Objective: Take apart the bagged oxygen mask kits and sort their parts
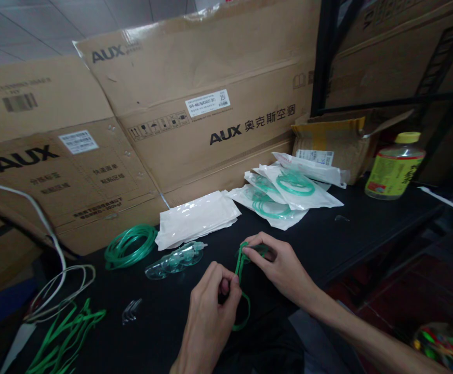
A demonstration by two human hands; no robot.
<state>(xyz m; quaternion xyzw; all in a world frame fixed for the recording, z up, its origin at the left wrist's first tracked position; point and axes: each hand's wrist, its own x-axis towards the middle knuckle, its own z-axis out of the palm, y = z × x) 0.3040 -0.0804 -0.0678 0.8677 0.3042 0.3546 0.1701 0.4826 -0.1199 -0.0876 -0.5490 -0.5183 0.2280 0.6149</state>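
In the head view, my left hand [213,306] is closed, its thumb and finger pinching a thin green elastic strap [239,267]. My right hand [281,265] pinches the same strap higher up, just to the right. A loop of the strap hangs below, between the hands. Something translucent and greenish shows behind my right fingers, mostly hidden. Clear oxygen masks [177,259] lie nested on the black table, beyond my left hand. A coil of green tubing [131,246] rests to their left. Several small clear bent connectors [132,311] lie nearer.
Loose green straps [68,337] lie at the front left beside a white cable [61,259]. White pouches [199,218] and packed green tubing [296,182] sit at the back. A yellow-capped bottle [396,166] stands right, near an opened carton [333,140]. Large cardboard [211,67] rises behind.
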